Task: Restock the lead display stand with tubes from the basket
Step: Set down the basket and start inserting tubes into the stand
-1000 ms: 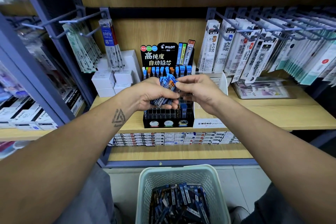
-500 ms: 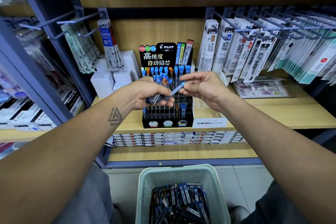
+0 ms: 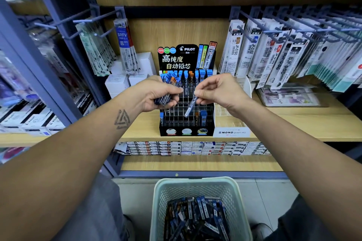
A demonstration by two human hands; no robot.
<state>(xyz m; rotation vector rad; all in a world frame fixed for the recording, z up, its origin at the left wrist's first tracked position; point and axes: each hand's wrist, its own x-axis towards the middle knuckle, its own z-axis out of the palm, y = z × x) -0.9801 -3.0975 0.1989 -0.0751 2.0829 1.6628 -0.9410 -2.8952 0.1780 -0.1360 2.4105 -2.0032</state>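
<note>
One slim blue-capped lead tube [image 3: 190,105] hangs pinched in the right hand's [image 3: 216,90] fingers above the black slotted display stand [image 3: 186,115] at the shelf's front edge; the left hand [image 3: 159,93] grips a bundle. Most slots gape, and the pale green plastic basket [image 3: 197,189] looks full.

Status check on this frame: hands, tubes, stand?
Left hand grips tube bundle. Right hand pinches single tube over stand. Nothing blocking.
</note>
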